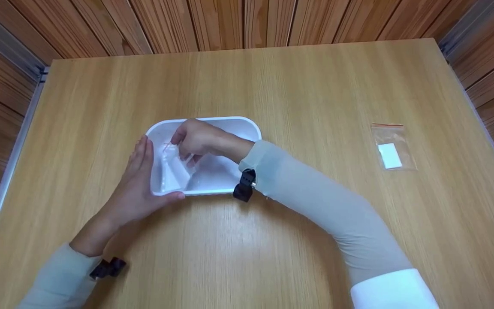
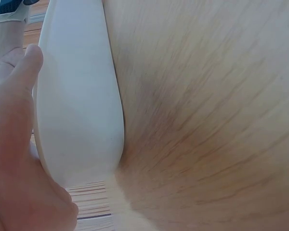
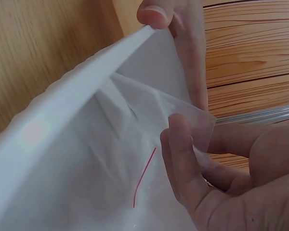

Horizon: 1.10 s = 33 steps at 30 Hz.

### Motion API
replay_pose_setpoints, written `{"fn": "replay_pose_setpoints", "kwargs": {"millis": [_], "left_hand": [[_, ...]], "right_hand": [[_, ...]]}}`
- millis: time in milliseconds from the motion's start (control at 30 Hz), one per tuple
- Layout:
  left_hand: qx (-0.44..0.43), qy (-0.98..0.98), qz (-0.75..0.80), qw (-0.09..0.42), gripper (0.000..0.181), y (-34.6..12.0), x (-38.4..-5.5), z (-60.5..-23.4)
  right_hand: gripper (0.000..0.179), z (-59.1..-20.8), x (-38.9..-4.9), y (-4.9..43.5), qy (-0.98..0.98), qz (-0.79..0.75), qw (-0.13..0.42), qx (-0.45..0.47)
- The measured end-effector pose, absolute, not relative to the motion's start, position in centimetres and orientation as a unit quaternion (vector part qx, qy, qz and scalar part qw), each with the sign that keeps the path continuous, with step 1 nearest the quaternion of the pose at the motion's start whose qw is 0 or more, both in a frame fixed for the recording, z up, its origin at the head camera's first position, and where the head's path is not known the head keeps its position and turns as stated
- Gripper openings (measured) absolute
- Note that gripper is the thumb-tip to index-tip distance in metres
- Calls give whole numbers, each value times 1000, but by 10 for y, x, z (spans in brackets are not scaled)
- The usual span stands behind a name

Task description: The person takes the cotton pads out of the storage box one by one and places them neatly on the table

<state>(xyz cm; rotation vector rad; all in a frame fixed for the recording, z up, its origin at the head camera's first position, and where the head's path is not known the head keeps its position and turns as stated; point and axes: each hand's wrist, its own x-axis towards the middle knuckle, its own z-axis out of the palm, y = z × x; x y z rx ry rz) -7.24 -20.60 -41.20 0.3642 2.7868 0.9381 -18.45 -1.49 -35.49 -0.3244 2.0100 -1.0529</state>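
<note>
A white plastic tub point(image 1: 221, 178) with rounded corners sits on the table left of centre. My left hand point(image 1: 134, 186) holds its left end, fingers along the outer side and thumb at the near corner of the rim. Inside the tub, my right hand point(image 1: 200, 138) pinches a clear plastic bag point(image 3: 183, 108) near one edge. A thin red line point(image 3: 144, 178) shows on the bag in the right wrist view. The bag's lower part lies against the left end of the tub. From the left wrist, the tub's smooth outer wall point(image 2: 79, 101) is seen beside the thumb.
Far to the right on the wooden table point(image 1: 307, 94) lies another clear zip bag point(image 1: 408, 150) with a red strip along its top and a white rectangular piece point(image 1: 390, 156) inside. Wood-plank walls point(image 1: 221, 23) stand behind the table and at both sides.
</note>
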Motion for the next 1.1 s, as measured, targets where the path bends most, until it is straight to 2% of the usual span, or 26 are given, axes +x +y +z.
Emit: {"fn": "replay_pose_setpoints", "kwargs": {"millis": [500,833,1100], "left_hand": [[120,936,318,86,137,-206,-71,-413],[113,938,313,92,138,-205,-72,-410],[117,938,314,91,137,-206,-72,-411]], "right_hand": [[49,-350,-180,2,764,-495,397,-116],[46,-350,-178,20,740,-552,366,-120],[46,-353,-180,35,698,-610,363,-95]]}}
